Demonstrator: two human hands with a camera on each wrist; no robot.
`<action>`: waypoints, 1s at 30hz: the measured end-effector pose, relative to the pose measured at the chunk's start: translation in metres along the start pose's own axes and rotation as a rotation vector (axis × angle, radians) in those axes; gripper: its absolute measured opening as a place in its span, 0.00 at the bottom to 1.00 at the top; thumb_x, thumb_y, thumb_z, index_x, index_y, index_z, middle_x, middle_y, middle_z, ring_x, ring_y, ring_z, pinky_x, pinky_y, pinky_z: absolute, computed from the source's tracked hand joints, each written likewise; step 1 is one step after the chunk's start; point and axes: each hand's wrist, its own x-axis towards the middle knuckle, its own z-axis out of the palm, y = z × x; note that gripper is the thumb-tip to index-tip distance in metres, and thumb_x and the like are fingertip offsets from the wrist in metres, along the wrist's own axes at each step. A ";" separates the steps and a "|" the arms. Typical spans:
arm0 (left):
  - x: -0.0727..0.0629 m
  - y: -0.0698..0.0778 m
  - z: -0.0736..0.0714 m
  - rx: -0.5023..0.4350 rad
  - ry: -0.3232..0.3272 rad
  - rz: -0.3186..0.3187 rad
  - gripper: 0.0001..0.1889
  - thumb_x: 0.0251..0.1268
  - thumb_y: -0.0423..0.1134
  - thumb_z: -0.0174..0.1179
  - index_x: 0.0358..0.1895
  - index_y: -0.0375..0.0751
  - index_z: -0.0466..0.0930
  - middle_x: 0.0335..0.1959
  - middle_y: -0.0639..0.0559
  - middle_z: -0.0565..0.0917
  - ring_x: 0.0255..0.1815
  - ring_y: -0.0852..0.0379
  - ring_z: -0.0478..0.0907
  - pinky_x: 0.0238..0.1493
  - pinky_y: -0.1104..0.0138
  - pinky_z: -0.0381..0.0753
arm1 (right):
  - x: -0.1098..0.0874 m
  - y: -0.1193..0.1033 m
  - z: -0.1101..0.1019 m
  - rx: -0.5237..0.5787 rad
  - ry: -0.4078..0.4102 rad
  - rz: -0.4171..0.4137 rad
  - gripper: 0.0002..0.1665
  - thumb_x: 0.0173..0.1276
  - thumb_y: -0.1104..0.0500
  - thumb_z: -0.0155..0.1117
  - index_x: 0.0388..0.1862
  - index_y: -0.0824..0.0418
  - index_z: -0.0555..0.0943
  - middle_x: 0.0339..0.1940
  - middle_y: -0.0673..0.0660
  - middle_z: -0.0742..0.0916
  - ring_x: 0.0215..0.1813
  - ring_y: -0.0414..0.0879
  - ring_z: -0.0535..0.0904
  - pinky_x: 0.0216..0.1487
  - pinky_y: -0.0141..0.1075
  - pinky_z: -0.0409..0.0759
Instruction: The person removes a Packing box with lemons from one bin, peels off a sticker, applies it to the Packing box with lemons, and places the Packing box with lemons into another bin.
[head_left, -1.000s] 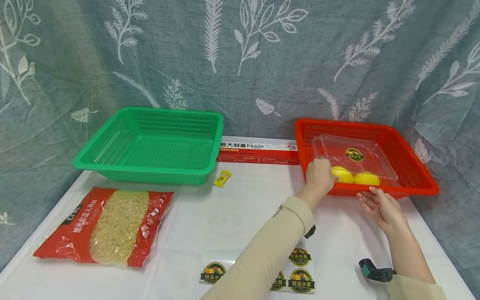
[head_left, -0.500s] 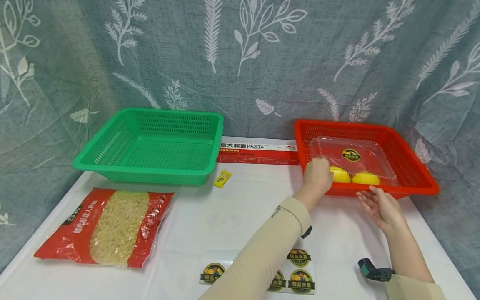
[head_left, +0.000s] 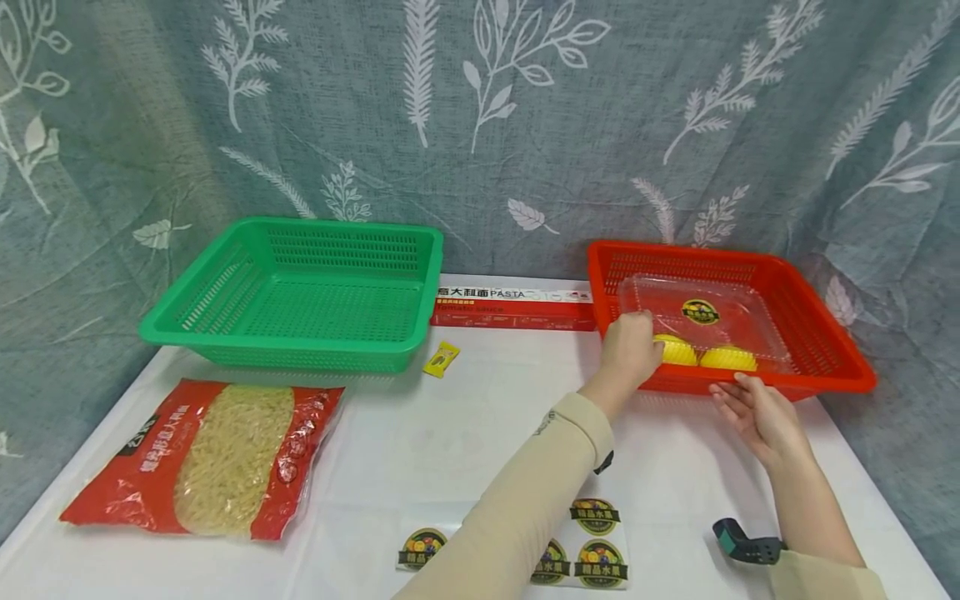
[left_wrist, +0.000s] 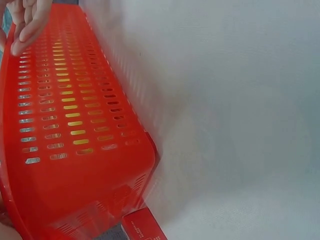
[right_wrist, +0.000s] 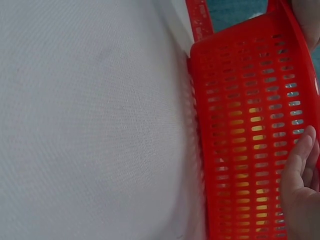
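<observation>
A clear plastic clamshell box (head_left: 738, 317) with a round black sticker on its lid lies tilted inside the red plastic basket (head_left: 832, 350). Yellow rounded items (head_left: 727, 358) show through its front. My left hand (head_left: 630, 346) reaches over the basket's front left rim, fingers curled at the box's left front corner; its fingertips are mostly hidden. My right hand (head_left: 761, 417) holds the basket's front rim, thumb at the edge and fingers against the outer wall. In the right wrist view, fingers of the right hand (right_wrist: 300, 185) lie along the slotted wall.
A green basket (head_left: 330, 342) stands at the back left, a red pasta bag (head_left: 217, 458) in front of it. A long red-and-white pasta box (head_left: 517, 312) lies between the baskets. A small yellow packet (head_left: 441, 359) and a sticker sheet (head_left: 600, 542) lie on the white table.
The clamshell box has shifted slightly left in the red basket together with my left hand. My right hand stays at the rim. The head view has moved a little.
</observation>
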 end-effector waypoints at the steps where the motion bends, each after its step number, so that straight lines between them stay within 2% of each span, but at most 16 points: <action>1: 0.000 0.000 0.000 0.001 -0.004 0.000 0.14 0.56 0.48 0.63 0.40 0.45 0.78 0.32 0.57 0.82 0.32 0.63 0.78 0.38 0.77 0.77 | 0.000 0.000 0.000 0.001 -0.002 0.001 0.19 0.65 0.54 0.59 0.48 0.59 0.64 0.30 0.53 0.83 0.34 0.43 0.83 0.39 0.33 0.81; 8: 0.000 0.001 0.000 -0.025 -0.023 -0.010 0.15 0.56 0.48 0.64 0.43 0.46 0.78 0.34 0.57 0.82 0.32 0.64 0.78 0.38 0.77 0.77 | 0.000 0.000 -0.001 0.017 -0.026 0.003 0.16 0.66 0.55 0.58 0.47 0.59 0.66 0.30 0.53 0.83 0.35 0.44 0.83 0.39 0.33 0.80; 13: 0.000 -0.001 0.000 -0.030 -0.004 0.018 0.16 0.56 0.47 0.63 0.46 0.45 0.78 0.36 0.56 0.82 0.35 0.63 0.78 0.41 0.76 0.77 | -0.001 -0.002 -0.005 0.134 -0.060 0.078 0.09 0.66 0.56 0.58 0.41 0.57 0.71 0.32 0.55 0.83 0.36 0.46 0.83 0.42 0.35 0.80; 15: 0.000 -0.002 -0.001 -0.045 0.005 0.027 0.18 0.57 0.46 0.63 0.49 0.44 0.78 0.38 0.56 0.82 0.37 0.62 0.78 0.43 0.76 0.76 | -0.001 -0.003 -0.006 0.171 -0.054 0.113 0.13 0.66 0.56 0.58 0.46 0.55 0.68 0.33 0.55 0.83 0.37 0.46 0.82 0.44 0.35 0.79; 17: 0.000 -0.003 -0.003 -0.102 0.003 0.024 0.20 0.57 0.45 0.63 0.53 0.42 0.77 0.42 0.55 0.81 0.41 0.62 0.78 0.45 0.76 0.75 | -0.001 -0.002 -0.006 0.183 -0.047 0.129 0.19 0.65 0.55 0.58 0.51 0.52 0.63 0.34 0.54 0.83 0.39 0.45 0.82 0.46 0.35 0.78; 20: -0.002 -0.006 -0.007 -0.247 -0.007 0.007 0.24 0.58 0.43 0.62 0.58 0.42 0.74 0.49 0.53 0.79 0.47 0.61 0.76 0.48 0.75 0.74 | -0.001 -0.002 -0.005 0.171 -0.041 0.142 0.26 0.64 0.53 0.59 0.57 0.47 0.59 0.35 0.53 0.84 0.41 0.45 0.82 0.50 0.35 0.76; 22: -0.004 -0.008 -0.010 -0.339 -0.010 0.005 0.24 0.59 0.42 0.62 0.59 0.42 0.73 0.52 0.53 0.77 0.48 0.61 0.74 0.48 0.75 0.74 | -0.002 -0.002 -0.003 0.133 -0.058 0.143 0.27 0.64 0.52 0.59 0.57 0.45 0.58 0.35 0.51 0.85 0.41 0.45 0.83 0.51 0.35 0.75; 24: -0.006 -0.011 -0.014 -0.386 -0.012 0.022 0.23 0.59 0.40 0.61 0.59 0.43 0.72 0.53 0.53 0.77 0.49 0.61 0.74 0.47 0.75 0.74 | -0.003 -0.002 -0.002 0.061 -0.105 0.139 0.25 0.66 0.50 0.56 0.57 0.46 0.58 0.36 0.51 0.86 0.42 0.45 0.83 0.51 0.36 0.75; 28: -0.010 -0.019 -0.027 -0.360 -0.030 0.088 0.23 0.59 0.40 0.61 0.59 0.44 0.72 0.55 0.53 0.75 0.53 0.60 0.72 0.51 0.73 0.73 | -0.006 -0.001 0.000 -0.186 -0.243 0.095 0.20 0.70 0.48 0.48 0.56 0.54 0.60 0.39 0.49 0.86 0.45 0.44 0.82 0.50 0.36 0.76; 30: -0.013 -0.025 -0.035 -0.331 -0.049 0.124 0.23 0.60 0.40 0.60 0.60 0.44 0.72 0.57 0.52 0.74 0.56 0.59 0.70 0.54 0.71 0.71 | -0.008 -0.001 0.002 -0.326 -0.300 0.066 0.24 0.72 0.47 0.44 0.59 0.60 0.61 0.42 0.47 0.85 0.47 0.43 0.81 0.49 0.35 0.76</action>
